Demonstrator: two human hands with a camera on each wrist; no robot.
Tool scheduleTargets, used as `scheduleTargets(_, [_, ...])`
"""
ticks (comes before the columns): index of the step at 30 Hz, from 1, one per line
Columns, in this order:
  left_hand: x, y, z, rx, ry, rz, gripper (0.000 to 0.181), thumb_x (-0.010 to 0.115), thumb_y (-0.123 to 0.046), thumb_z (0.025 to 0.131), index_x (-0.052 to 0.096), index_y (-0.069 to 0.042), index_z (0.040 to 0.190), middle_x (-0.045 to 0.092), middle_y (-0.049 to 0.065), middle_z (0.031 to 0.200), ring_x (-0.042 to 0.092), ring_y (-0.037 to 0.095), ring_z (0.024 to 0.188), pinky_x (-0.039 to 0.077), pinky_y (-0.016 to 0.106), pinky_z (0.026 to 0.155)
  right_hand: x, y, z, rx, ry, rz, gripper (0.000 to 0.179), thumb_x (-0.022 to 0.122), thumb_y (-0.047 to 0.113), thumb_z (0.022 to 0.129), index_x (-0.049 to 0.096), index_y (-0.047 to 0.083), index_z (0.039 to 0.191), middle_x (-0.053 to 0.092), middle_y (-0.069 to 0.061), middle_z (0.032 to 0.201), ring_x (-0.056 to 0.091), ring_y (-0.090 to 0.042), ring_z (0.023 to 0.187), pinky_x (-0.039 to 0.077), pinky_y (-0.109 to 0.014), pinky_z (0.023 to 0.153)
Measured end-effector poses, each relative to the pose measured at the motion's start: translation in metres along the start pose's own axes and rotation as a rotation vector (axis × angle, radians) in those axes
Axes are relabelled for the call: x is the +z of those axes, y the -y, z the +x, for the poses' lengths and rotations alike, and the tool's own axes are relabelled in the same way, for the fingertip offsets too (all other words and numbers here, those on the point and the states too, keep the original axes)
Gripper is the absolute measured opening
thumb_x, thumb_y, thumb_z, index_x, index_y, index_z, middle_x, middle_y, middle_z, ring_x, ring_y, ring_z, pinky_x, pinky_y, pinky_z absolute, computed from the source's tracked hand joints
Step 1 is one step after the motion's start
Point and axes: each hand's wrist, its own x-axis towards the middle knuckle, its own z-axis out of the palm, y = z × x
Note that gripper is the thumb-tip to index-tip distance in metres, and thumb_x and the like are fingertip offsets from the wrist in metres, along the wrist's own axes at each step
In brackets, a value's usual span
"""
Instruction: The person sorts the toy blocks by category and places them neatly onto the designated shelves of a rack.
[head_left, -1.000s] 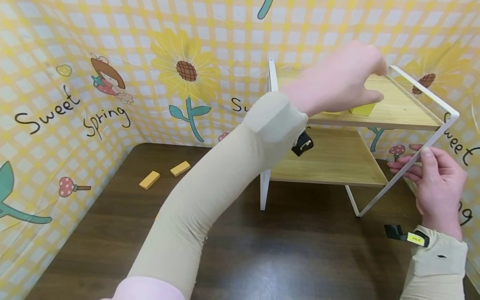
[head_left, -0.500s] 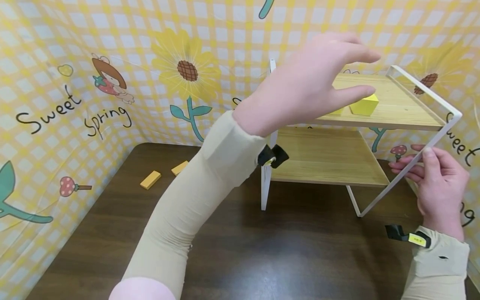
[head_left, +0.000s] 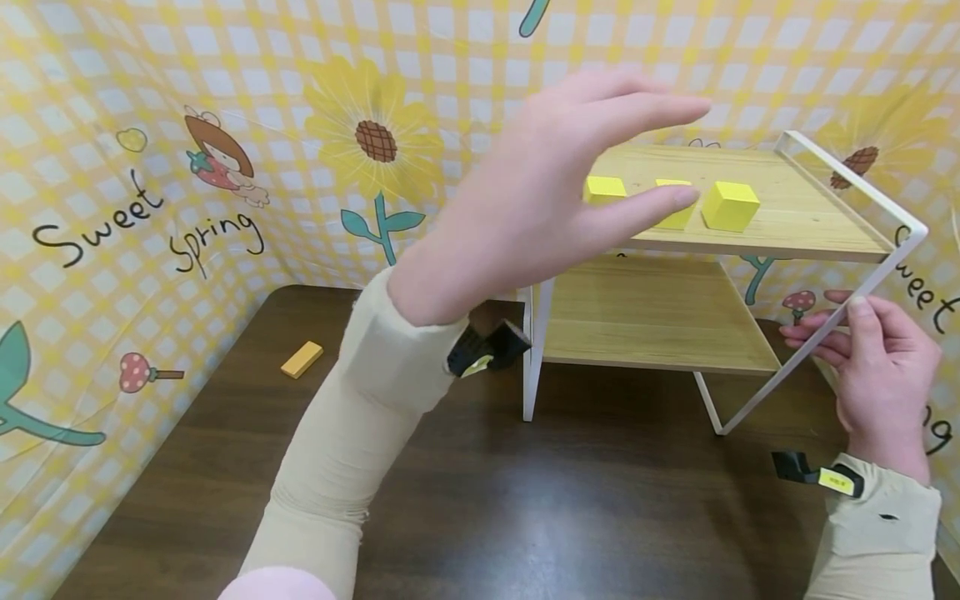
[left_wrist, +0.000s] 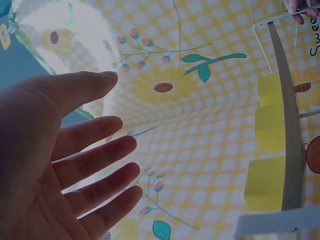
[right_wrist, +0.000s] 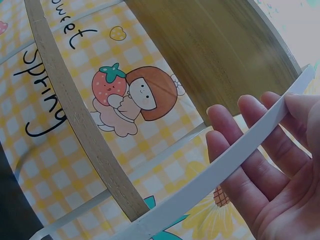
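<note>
Three yellow cubes stand in a row along the front of the upper board of a two-tier shelf (head_left: 817, 217): a right one (head_left: 731, 207), a middle one (head_left: 675, 218) and a left one (head_left: 604, 188), partly behind my left hand (head_left: 525, 179). That hand hovers before the shelf's left end, fingers and thumb spread, nothing in the palm; the left wrist view shows it apart from the cubes (left_wrist: 270, 127). At the shelf's right side, my right hand (head_left: 885, 367) pinches the slanted white metal frame (right_wrist: 240, 155) between thumb and fingers.
A small orange-yellow wooden block (head_left: 302, 360) lies at the left on the dark brown table (head_left: 555, 500). Below the upper board is the lower board (head_left: 652, 317). A checked cloth with printed flowers (head_left: 375, 142) encloses the back and sides.
My left hand has drawn back leftward from the right cube, uncovering the cubes. Its forearm now covers a second wooden block on the table. The right hand keeps its hold on the frame.
</note>
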Motion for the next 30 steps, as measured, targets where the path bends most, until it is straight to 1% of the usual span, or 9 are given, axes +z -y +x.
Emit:
scheduleTargets(3, [-0.032, -0.040, -0.020, 0.011, -0.036, 0.009, 0.059, 0.072, -0.058, 0.089, 0.060, -0.035, 0.142, 0.057, -0.018, 0.137, 0.046, 0.000, 0.129, 0.034, 0.030, 0.111, 0.000, 0.000, 0.000, 0.001, 0.000, 0.005, 0.033, 0.063, 0.010, 0.101, 0.060, -0.022, 0.109, 0.068, -0.022, 0.075, 0.072, -0.027, 0.060, 0.059, -0.032, 0.061])
scheduleTargets(5, [-0.043, -0.055, -0.031, 0.020, -0.062, 0.027, 0.054, 0.070, -0.052, 0.092, 0.062, -0.031, 0.141, 0.059, -0.018, 0.135, 0.048, 0.000, 0.127, 0.038, 0.032, 0.108, 0.000, 0.000, 0.000, -0.002, 0.001, 0.012, 0.034, 0.063, 0.010, 0.101, 0.059, -0.024, 0.109, 0.068, -0.022, 0.075, 0.072, -0.027, 0.060, 0.059, -0.032, 0.061])
scheduleTargets(7, [-0.050, -0.062, -0.040, 0.024, -0.090, 0.026, 0.051, 0.070, -0.048, 0.093, 0.063, -0.029, 0.141, 0.060, -0.018, 0.134, 0.049, 0.002, 0.125, 0.042, 0.038, 0.104, 0.000, 0.000, 0.000, -0.004, 0.002, 0.015, 0.035, 0.063, 0.010, 0.101, 0.059, -0.024, 0.109, 0.067, -0.022, 0.075, 0.072, -0.027, 0.060, 0.059, -0.032, 0.061])
scheduleTargets(10, [-0.058, -0.070, -0.051, 0.021, -0.100, 0.031, 0.049, 0.072, -0.041, 0.094, 0.064, -0.026, 0.140, 0.060, -0.017, 0.135, 0.051, 0.004, 0.125, 0.043, 0.037, 0.103, 0.000, 0.000, 0.000, -0.004, 0.004, 0.016, 0.035, 0.063, 0.009, 0.101, 0.059, -0.024, 0.109, 0.067, -0.022, 0.074, 0.072, -0.027, 0.060, 0.059, -0.032, 0.061])
scheduleTargets(13, [-0.069, -0.084, -0.060, 0.021, -0.101, 0.064, 0.047, 0.072, -0.035, 0.095, 0.066, -0.015, 0.138, 0.064, -0.008, 0.133, 0.053, 0.008, 0.123, 0.043, 0.034, 0.102, 0.000, 0.000, 0.000, -0.002, 0.004, 0.008, 0.033, 0.063, 0.010, 0.101, 0.060, -0.023, 0.109, 0.067, -0.022, 0.074, 0.072, -0.027, 0.060, 0.059, -0.032, 0.061])
scheduleTargets(16, [-0.079, -0.097, -0.068, -0.003, -0.110, 0.096, 0.045, 0.075, -0.028, 0.095, 0.068, -0.004, 0.132, 0.067, 0.004, 0.128, 0.056, 0.014, 0.120, 0.042, 0.031, 0.102, 0.000, 0.000, 0.001, 0.002, 0.001, 0.007, 0.033, 0.063, 0.010, 0.101, 0.061, -0.022, 0.109, 0.067, -0.022, 0.075, 0.072, -0.027, 0.060, 0.059, -0.033, 0.061])
scheduleTargets(21, [-0.085, -0.098, -0.083, -0.053, -0.112, 0.110, 0.043, 0.080, -0.020, 0.091, 0.070, 0.000, 0.128, 0.068, 0.011, 0.123, 0.059, 0.022, 0.117, 0.043, 0.033, 0.101, 0.000, 0.001, 0.001, 0.007, -0.002, -0.020, 0.034, 0.063, 0.012, 0.101, 0.061, -0.021, 0.109, 0.068, -0.021, 0.075, 0.072, -0.026, 0.061, 0.059, -0.032, 0.062])
scheduleTargets(26, [-0.084, -0.088, -0.099, -0.061, -0.109, 0.131, 0.045, 0.082, -0.019, 0.089, 0.069, -0.001, 0.129, 0.068, 0.010, 0.125, 0.059, 0.023, 0.118, 0.044, 0.035, 0.102, 0.001, 0.002, 0.000, 0.015, -0.011, -0.044, 0.037, 0.064, 0.014, 0.101, 0.060, -0.021, 0.111, 0.068, -0.020, 0.075, 0.073, -0.025, 0.062, 0.059, -0.031, 0.062])
scheduleTargets(30, [-0.087, -0.083, -0.113, -0.111, -0.090, 0.144, 0.048, 0.082, -0.018, 0.089, 0.067, -0.003, 0.132, 0.067, 0.008, 0.128, 0.058, 0.022, 0.119, 0.043, 0.035, 0.102, 0.001, 0.002, -0.001, 0.015, -0.017, -0.067, 0.037, 0.064, 0.015, 0.101, 0.061, -0.020, 0.110, 0.069, -0.019, 0.075, 0.072, -0.024, 0.061, 0.059, -0.030, 0.061])
